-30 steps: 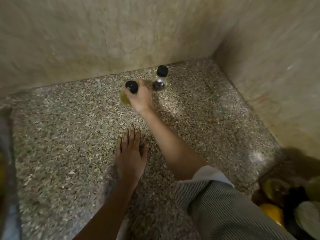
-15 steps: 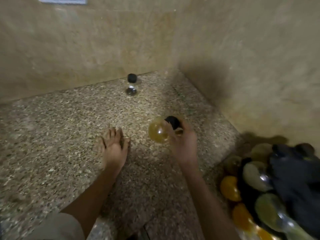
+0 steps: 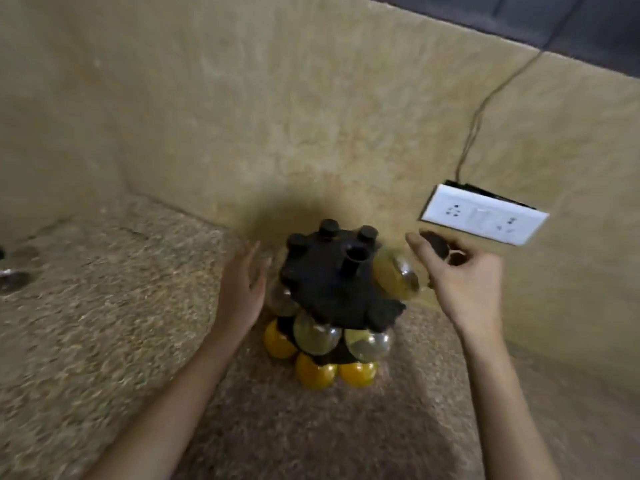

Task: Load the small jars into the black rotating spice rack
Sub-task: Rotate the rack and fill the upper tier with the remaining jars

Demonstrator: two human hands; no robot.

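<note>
The black rotating spice rack stands on the speckled counter against the wall, with several round jars of yellow and pale contents slotted around its lower tiers. My right hand grips a small jar of yellowish spice by its black lid, the jar's body lying against the rack's upper right side. My left hand is open, fingers straight, right beside the rack's left side. Another small jar stands far left on the counter, cut by the frame edge and blurred.
A white socket plate sits on the wall just right of the rack, with a thin cable running up from it. Beige stone walls meet in a corner at the left. The granite counter stretches left and toward me.
My view swung right from the corner to the rack. My right hand carried the yellowish jar from mid-counter to the rack's upper right. My left hand lifted off the counter to the rack's left side.
</note>
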